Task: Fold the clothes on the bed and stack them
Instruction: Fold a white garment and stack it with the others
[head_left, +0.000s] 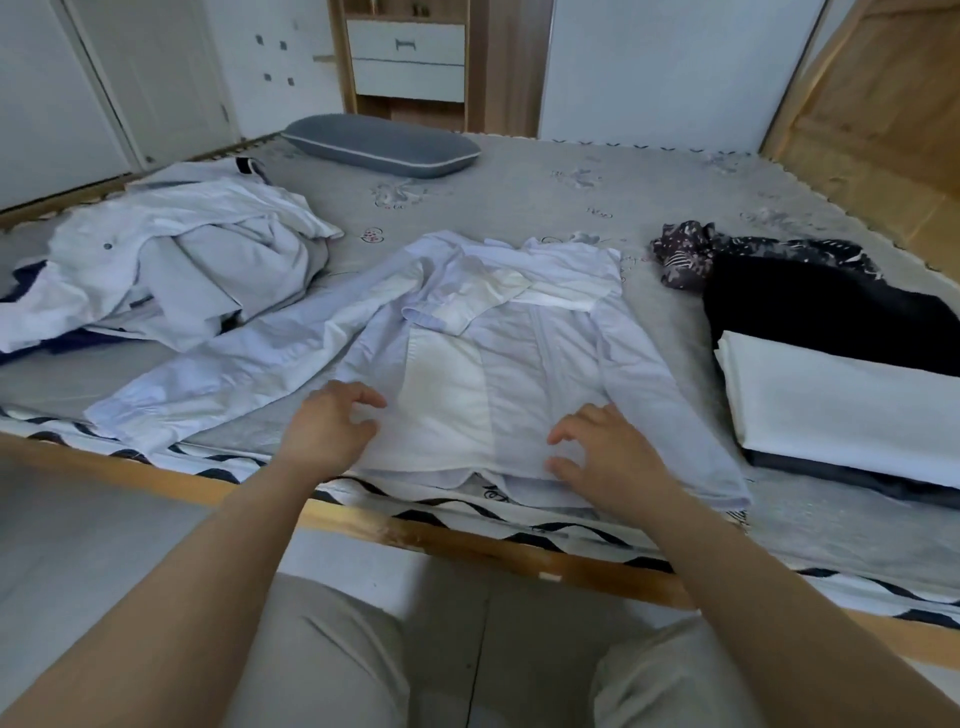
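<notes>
White shirt (498, 364) lies flat under both hands, left grip (327, 426) and right grip (602, 452) loosely spread

A pale shirt (498, 364) lies spread near the front edge of the bed (545, 192), one sleeve stretched toward the left edge. The left hand (324, 428) and right hand (602, 457) rest on its hem, fingers loosely bent. Crumpled white clothes (171, 265) sit toward the left edge; folded white cloth (841, 410) tops a dark stack (826, 312) at the right edge. A grey pillow (379, 145) lies at the far edge.
</notes>
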